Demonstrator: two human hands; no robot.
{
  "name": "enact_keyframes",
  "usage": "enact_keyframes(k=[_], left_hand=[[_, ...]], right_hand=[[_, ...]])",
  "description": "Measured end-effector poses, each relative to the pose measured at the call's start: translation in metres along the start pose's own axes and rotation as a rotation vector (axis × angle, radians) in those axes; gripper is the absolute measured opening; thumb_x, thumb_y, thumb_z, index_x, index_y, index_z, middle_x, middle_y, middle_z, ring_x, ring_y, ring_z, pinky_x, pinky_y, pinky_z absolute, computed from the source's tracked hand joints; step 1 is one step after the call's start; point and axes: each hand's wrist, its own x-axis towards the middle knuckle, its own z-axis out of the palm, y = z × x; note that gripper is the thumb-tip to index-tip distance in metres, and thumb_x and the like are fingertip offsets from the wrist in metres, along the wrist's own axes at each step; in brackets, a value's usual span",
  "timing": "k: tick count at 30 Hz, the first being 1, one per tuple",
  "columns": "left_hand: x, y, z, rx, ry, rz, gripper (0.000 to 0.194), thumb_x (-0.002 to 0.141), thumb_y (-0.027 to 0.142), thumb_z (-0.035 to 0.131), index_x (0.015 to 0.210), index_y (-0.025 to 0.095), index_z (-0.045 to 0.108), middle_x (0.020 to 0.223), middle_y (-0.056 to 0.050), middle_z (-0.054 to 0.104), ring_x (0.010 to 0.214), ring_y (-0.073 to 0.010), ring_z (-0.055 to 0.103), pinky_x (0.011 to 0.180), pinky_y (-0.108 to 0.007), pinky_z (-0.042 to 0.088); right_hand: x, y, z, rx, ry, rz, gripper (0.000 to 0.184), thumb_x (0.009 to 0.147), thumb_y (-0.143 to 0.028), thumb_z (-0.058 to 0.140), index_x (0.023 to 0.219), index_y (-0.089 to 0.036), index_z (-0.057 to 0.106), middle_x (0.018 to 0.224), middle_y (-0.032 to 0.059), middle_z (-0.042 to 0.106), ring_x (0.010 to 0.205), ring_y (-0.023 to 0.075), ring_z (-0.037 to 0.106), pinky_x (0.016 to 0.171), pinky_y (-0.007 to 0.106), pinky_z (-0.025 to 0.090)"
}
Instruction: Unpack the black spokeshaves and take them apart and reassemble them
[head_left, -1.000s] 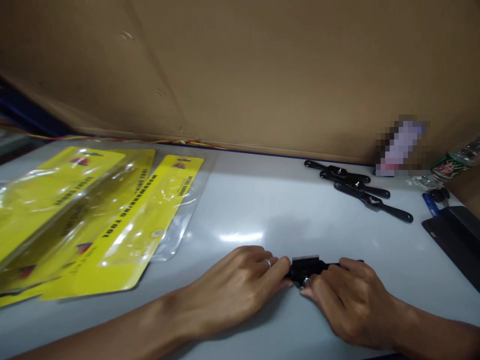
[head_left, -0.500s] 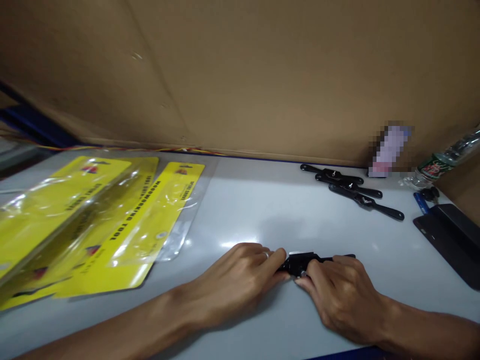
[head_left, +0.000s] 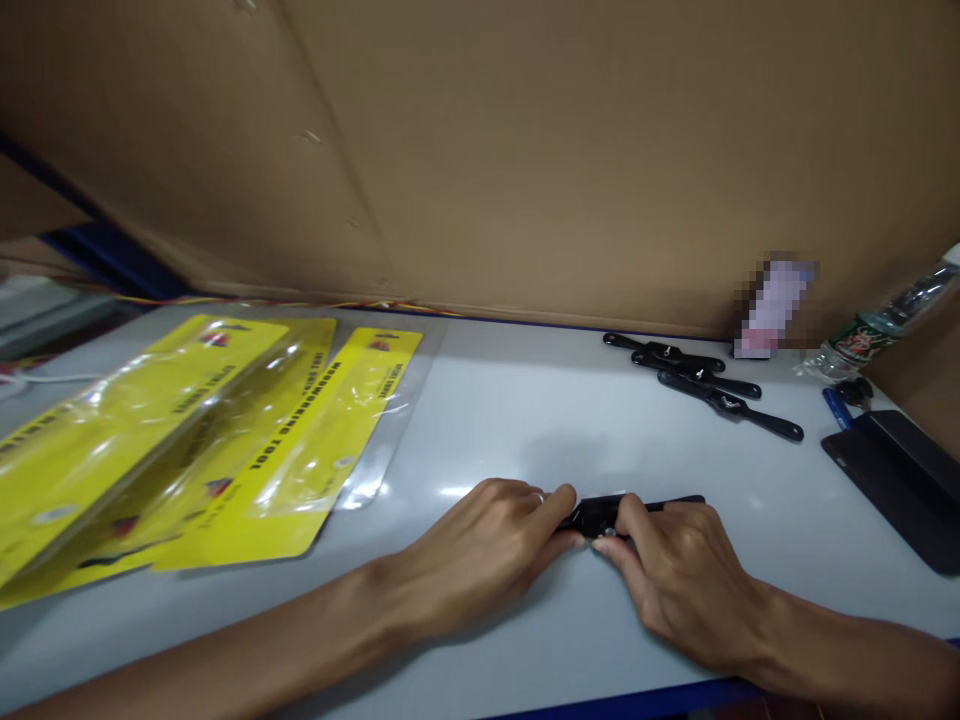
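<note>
- Cardboard wall (head_left: 525,150) behind pale tabletop (head_left: 480,400); clock centred on the held black tool (head_left: 598,514)
- Yellow packages (head_left: 300,430), ten o'clock
- Left hand (head_left: 487,550), eight, gripping the tool's left end
- Right hand (head_left: 682,570), four, fingers closed around its right side
- Three black tools (head_left: 701,376), one
- Bottle (head_left: 870,335), two

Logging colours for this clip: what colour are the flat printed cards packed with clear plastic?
The flat printed cards are bright yellow, seen in the head view.

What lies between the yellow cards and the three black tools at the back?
The head view shows glossy tabletop there, past the clear plastic edging the yellow cards and before the three black tools.
</note>
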Motion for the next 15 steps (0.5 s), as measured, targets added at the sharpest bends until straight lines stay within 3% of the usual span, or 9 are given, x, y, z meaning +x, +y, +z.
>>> enact_keyframes(k=[5,10,15], left_hand=[[0.0,0.0,0.002,0.001,-0.017,-0.046,0.028,0.108,0.029,0.034,0.087,0.02,0.05,0.058,0.003,0.059,0.046,-0.0146,0.054,0.048,-0.029,0.031],[0.003,-0.005,0.003,0.001,-0.034,-0.078,0.025,0.106,0.031,0.038,0.09,0.019,0.053,0.059,0.002,0.061,0.048,-0.0159,0.057,0.046,-0.027,0.034],[0.008,-0.01,0.002,0.053,-0.029,-0.075,0.025,0.105,0.033,0.044,0.089,0.018,0.057,0.061,0.001,0.063,0.049,-0.0156,0.059,0.048,-0.027,0.036]], right_hand=[[0.001,0.001,0.002,0.005,-0.021,0.054,0.012,0.102,-0.021,0.046,0.091,-0.017,0.05,0.055,-0.0017,0.063,0.042,0.0143,0.057,0.048,0.029,0.022],[0.005,0.006,0.002,0.012,-0.077,0.107,0.015,0.102,-0.026,0.049,0.092,-0.016,0.054,0.058,-0.0007,0.065,0.044,0.0134,0.058,0.05,0.028,0.022],[0.017,0.028,-0.013,-0.006,-0.121,0.005,0.019,0.101,-0.032,0.056,0.091,-0.016,0.06,0.066,0.0011,0.069,0.052,0.0137,0.057,0.054,0.028,0.025]])
